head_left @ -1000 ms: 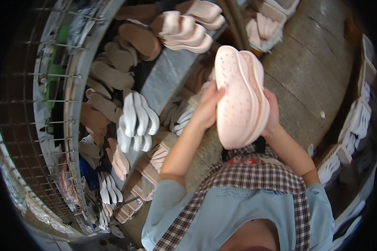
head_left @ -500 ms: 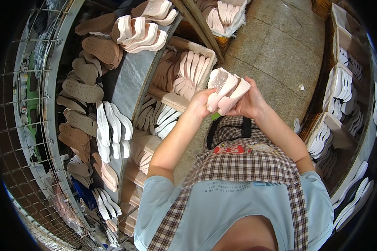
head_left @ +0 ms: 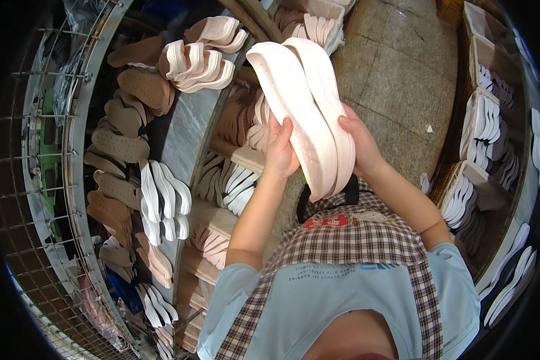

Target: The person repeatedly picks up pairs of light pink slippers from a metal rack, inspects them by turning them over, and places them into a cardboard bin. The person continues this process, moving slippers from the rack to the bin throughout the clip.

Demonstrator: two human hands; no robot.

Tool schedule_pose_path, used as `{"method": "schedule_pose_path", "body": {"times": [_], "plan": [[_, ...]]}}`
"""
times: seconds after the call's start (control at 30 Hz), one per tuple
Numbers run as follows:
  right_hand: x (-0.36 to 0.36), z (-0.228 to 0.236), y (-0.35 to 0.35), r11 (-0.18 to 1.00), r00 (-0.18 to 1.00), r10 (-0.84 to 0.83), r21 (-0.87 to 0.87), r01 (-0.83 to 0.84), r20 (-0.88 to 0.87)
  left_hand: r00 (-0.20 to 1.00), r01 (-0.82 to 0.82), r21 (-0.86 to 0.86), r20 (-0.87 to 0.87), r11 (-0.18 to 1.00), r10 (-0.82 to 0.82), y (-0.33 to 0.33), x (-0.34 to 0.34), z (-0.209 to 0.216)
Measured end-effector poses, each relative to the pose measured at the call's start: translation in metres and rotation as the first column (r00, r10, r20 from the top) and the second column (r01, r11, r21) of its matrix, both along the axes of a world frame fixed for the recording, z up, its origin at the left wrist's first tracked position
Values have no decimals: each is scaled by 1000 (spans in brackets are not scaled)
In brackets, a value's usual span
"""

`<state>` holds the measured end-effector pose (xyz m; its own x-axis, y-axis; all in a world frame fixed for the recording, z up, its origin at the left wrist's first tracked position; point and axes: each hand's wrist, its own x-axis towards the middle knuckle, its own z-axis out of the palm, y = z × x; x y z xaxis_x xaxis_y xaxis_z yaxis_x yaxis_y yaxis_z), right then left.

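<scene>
A pair of pale pink shoe soles [head_left: 294,99] is raised in front of my apron, lying side by side and slanting up to the left. My left hand [head_left: 281,150] grips the left sole's outer edge, thumb on top. From the other side my right hand [head_left: 360,141] clasps the right sole's edge, its thumb also on top. The fingers beneath are partly hidden by the soles. Behind my left hand stands a lined crate of pink and brown soles [head_left: 239,117].
To the left, a grey metal shelf [head_left: 183,126] carries stacks of brown soles [head_left: 145,90], white soles [head_left: 164,192] and pink soles [head_left: 198,65]. A wire mesh [head_left: 48,198] borders it. Crates of white soles [head_left: 459,201] line the right side, along the tiled floor [head_left: 396,78].
The soles have been turned from end-on to lengthwise and now show their long faces. Both hands have shifted their hold to the soles' outer sides.
</scene>
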<state>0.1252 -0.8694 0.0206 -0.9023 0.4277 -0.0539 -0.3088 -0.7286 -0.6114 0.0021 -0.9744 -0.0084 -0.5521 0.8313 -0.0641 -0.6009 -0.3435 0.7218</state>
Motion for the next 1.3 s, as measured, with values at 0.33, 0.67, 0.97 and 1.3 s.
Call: {"method": "schedule_pose_path", "body": {"times": [0.33,0.67,0.97,1.3], "plan": [[10,-19,-4,981,996,-79,182,72,34,988,42,-40,-145,998,-47,4,-2,-8],[16,-28,2,882,991,-137,455,123,-2,974,21,-126,-221,992,-49,1,-6,-6],[16,-25,3,849,990,-136,510,141,-47,974,57,-73,-213,996,-72,-1,-8,-4],[15,-22,22,739,994,-87,666,105,-60,978,-12,-286,-203,958,-49,-2,-12,5]]}}
